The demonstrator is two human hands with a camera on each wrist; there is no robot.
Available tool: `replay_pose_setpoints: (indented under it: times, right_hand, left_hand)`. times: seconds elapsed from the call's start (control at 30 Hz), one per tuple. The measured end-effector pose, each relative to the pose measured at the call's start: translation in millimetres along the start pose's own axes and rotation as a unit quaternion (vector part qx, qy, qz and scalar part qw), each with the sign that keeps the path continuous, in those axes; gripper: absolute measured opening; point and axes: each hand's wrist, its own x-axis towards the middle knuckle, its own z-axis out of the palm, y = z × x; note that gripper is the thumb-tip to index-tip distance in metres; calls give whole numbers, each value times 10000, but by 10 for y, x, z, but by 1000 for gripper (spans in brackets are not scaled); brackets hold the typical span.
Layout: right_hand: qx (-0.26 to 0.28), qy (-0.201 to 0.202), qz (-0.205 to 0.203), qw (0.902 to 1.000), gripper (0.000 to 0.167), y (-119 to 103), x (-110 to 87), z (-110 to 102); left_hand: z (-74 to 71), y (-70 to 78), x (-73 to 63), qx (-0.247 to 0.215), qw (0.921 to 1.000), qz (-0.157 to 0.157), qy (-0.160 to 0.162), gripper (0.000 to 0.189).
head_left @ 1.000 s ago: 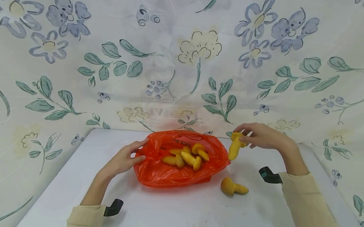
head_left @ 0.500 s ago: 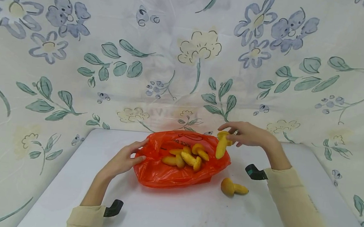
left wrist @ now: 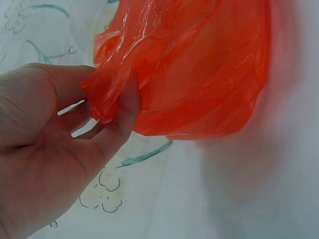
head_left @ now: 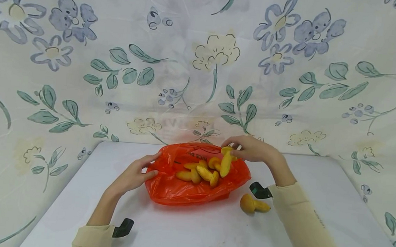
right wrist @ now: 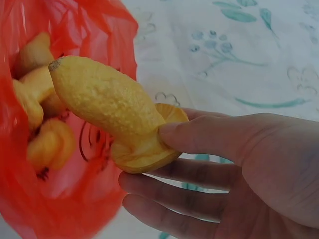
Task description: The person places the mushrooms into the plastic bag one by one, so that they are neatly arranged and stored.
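A red plastic bag (head_left: 178, 195) lies on the white table with its mouth held wide. My left hand (head_left: 135, 175) grips the bag's left side; in the left wrist view the crumpled edge (left wrist: 107, 94) is caught between thumb and fingers. Inside the bag sit several yellow mushrooms (head_left: 205, 172). My right hand (head_left: 253, 148) pinches another yellow mushroom (right wrist: 107, 97) by its cap, over the right part of the bag's mouth. Its thick stem points down toward the bag, as the right wrist view shows. The other fingers of that hand are spread below the cap.
One more yellow mushroom (head_left: 254, 204) lies on the table (head_left: 182, 234), just right of the bag. A floral cloth (head_left: 174, 71) hangs behind the table and along its sides. Each wrist wears a black camera mount (head_left: 123, 227).
My right hand has carried its mushroom leftward and slightly down, from beside the bag to over its mouth. The left hand stays on the bag's edge.
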Motion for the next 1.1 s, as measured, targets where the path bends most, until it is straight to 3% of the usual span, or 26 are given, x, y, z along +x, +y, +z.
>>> replay_pose_setpoints:
  times: [0.4,0.7,1.1]
  right_hand:
    - [-289,-165,-421,9986,29,-176,209,210]
    - [-176,-529,-124,9984,30,-269,361,413]
    - [-199,-708,228,9970,30,-274,522,619]
  left_hand:
    - [-3,-3,-5,25,10000,16,-1,61]
    - [0,-3,-3,53,10000,49,21,61]
    - [-10,0,-4,57,9999,111,5,61]
